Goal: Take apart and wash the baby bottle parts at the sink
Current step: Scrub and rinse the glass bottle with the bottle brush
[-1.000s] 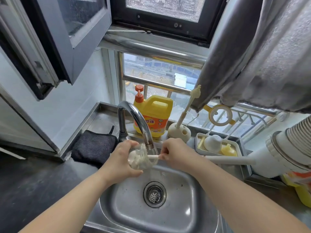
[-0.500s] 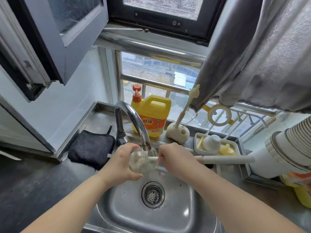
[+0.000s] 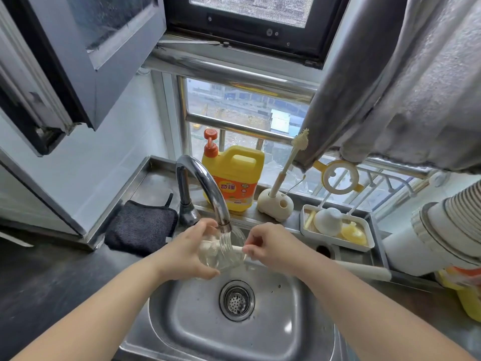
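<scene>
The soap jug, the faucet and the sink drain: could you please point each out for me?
soap jug (image 3: 235,175), head view, on its yellow front above the label.
faucet (image 3: 205,181), head view, on the curved spout.
sink drain (image 3: 236,300), head view, on the strainer's middle.

My left palm hides the bottle's (image 3: 221,252) base at frame centre. The brush head inside it is a blur. At the right edge, a yellow container (image 3: 468,295) is cut off.

Soft daylight from window (image 3: 242,121); glare on sink (image 3: 286,327); wide-angle bending at edges.
</scene>
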Motion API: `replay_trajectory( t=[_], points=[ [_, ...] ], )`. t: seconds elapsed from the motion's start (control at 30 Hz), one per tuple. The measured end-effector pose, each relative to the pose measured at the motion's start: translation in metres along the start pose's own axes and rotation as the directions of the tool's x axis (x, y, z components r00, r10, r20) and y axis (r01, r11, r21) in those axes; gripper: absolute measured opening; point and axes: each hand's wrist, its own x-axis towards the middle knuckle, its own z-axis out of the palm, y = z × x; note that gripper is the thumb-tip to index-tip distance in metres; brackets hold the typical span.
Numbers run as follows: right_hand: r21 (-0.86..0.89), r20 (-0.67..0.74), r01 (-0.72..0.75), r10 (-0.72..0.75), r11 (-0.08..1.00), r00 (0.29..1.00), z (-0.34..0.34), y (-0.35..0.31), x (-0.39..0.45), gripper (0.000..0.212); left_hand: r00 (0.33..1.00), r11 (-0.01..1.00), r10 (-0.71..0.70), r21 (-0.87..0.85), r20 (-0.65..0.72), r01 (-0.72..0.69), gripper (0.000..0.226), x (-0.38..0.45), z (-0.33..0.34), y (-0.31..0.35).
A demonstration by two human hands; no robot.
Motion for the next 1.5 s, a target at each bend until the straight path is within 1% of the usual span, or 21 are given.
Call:
replay_trajectory(
  t=[0.1,0.17,0.2,0.33,0.43,0.47,0.57,0.67,0.77,0.83,0.87,0.93,1.0,1.03,1.1,1.17,1.23,1.27,1.37,1.43,1.5],
  points=[
    [0.165,0.046,-0.078,0.072,0.983,0.996,0.009,0.003,-0.001,0.02,0.999,0.97,0.04,0.24,-0.024,-0.033,0.078,0.0,-0.001,0.003],
    [0.229,0.068,-0.12,0.107,0.966,0.992,0.013,0.004,-0.004,0.017,0.997,0.87,0.074,0.49,-0.014,-0.058,0.087,-0.002,0.0,0.004],
    [0.249,0.076,-0.136,0.12,0.959,0.99,0.014,0.003,-0.005,0.016,0.994,0.825,0.11,0.56,-0.023,-0.079,0.09,-0.003,0.001,0.003],
    [0.306,0.089,-0.21,0.192,0.929,0.977,0.021,0.003,-0.01,0.016,0.947,0.759,0.314,0.618,-0.072,-0.205,0.08,-0.003,0.005,-0.002],
    [0.379,0.094,-0.243,0.224,0.893,0.97,0.024,0.002,-0.014,0.016,0.93,0.74,0.359,0.63,-0.076,-0.234,0.071,-0.004,0.008,-0.005],
    [0.408,0.096,-0.247,0.228,0.879,0.969,0.025,0.001,-0.014,0.016,0.923,0.702,0.378,0.674,-0.078,-0.23,0.068,-0.006,0.012,-0.006],
    [0.451,0.101,-0.255,0.235,0.856,0.967,0.026,-0.004,-0.012,0.016,0.932,0.597,0.35,0.788,-0.093,-0.146,0.093,-0.006,0.02,-0.009],
    [0.444,0.091,-0.254,0.238,0.859,0.967,0.026,-0.01,-0.009,0.017,0.92,0.633,0.348,0.77,-0.183,-0.086,0.11,-0.005,0.029,-0.009],
    [0.428,0.093,-0.237,0.218,0.872,0.971,0.028,-0.016,-0.008,0.019,0.877,0.696,0.37,0.717,-0.305,-0.045,0.104,-0.002,0.03,-0.008],
    [0.343,0.097,-0.196,0.173,0.919,0.98,0.029,-0.018,-0.01,0.017,0.867,0.776,0.34,0.629,-0.365,-0.039,0.096,-0.001,0.025,-0.008],
    [0.23,0.088,-0.159,0.143,0.96,0.986,0.028,-0.018,-0.01,0.014,0.876,0.81,0.319,0.583,-0.363,-0.053,0.09,-0.002,0.022,-0.01],
    [-0.125,0.068,-0.061,0.07,0.99,0.995,0.02,-0.017,-0.008,0.008,0.905,0.884,0.267,0.457,-0.333,-0.093,0.078,-0.004,0.017,-0.015],
    [-0.41,0.039,0.001,0.016,0.912,0.999,0.008,-0.02,-0.004,0.006,0.936,0.956,0.181,0.277,-0.301,-0.096,0.078,-0.006,0.015,-0.015],
    [-0.478,0.01,0.019,-0.016,0.878,1.0,0.004,-0.022,-0.002,0.007,0.948,0.978,0.141,0.191,-0.284,-0.088,0.083,-0.006,0.015,-0.012],
    [-0.492,-0.072,0.042,-0.089,0.87,0.993,0.004,-0.027,0.001,0.007,0.954,0.987,0.112,0.138,-0.278,-0.076,0.091,-0.001,0.012,-0.006],
    [-0.33,-0.116,0.056,-0.1,0.942,0.988,0.01,-0.029,0.0,0.01,0.962,0.989,0.097,0.129,-0.254,-0.066,0.092,0.003,0.007,-0.002],
    [-0.144,-0.071,0.094,-0.105,0.985,0.992,0.017,-0.028,-0.002,0.012,0.966,0.988,0.111,0.134,-0.233,-0.081,0.09,0.005,0.002,-0.005],
    [-0.126,-0.021,0.101,-0.104,0.987,0.994,0.017,-0.026,-0.003,0.011,0.967,0.983,0.117,0.162,-0.225,-0.081,0.089,0.005,0.003,-0.009],
    [-0.311,0.079,0.068,-0.045,0.948,0.996,0.005,-0.022,0.001,0.012,0.969,0.974,0.127,0.213,-0.213,-0.08,0.088,0.002,0.009,-0.011],
    [-0.482,0.02,0.028,-0.02,0.876,1.0,-0.002,-0.023,0.003,0.009,0.965,0.98,0.112,0.188,-0.236,-0.068,0.087,0.001,0.01,-0.009],
    [-0.568,-0.06,0.026,-0.073,0.823,0.996,-0.001,-0.028,0.003,0.007,0.961,0.98,0.111,0.186,-0.253,-0.064,0.09,0.003,0.009,-0.006]
  ],
)
